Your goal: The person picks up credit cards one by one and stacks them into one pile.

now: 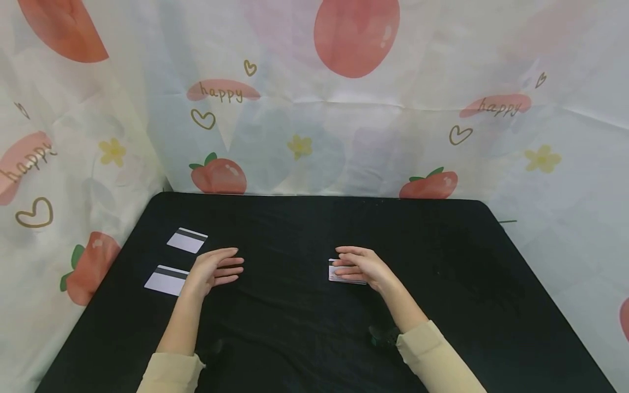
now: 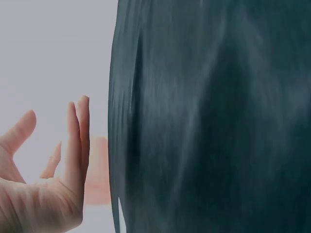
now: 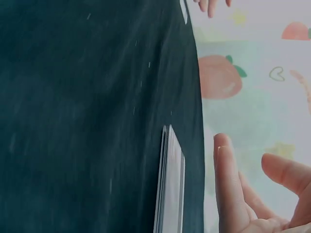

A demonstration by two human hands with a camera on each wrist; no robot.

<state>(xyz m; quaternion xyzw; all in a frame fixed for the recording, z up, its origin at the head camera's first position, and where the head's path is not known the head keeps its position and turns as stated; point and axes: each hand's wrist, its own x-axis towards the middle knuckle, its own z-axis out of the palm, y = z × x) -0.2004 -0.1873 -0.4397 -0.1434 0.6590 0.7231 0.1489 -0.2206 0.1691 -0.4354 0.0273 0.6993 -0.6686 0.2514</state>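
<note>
My left hand [image 1: 212, 271] hovers over the left part of the table with its fingers relaxed and pointing right. It holds nothing, and overlaps the corner of a white card [image 1: 164, 280] that has a dark stripe. A second striped white card [image 1: 187, 240] lies just beyond it. In the left wrist view the left hand [image 2: 53, 194] shows extended fingers and a thumb held apart. My right hand [image 1: 368, 268], fingers also loosely extended, hangs over a small stack of white cards [image 1: 332, 277] and partly hides it. The right wrist view shows this stack [image 3: 171, 187] from its edge, apart from the fingers.
A black cloth [image 1: 290, 327] covers the table, with faint wrinkles. Behind and at the sides hangs a pale curtain [image 1: 344, 142] printed with fruit, hearts and flowers, meeting the table's back edge.
</note>
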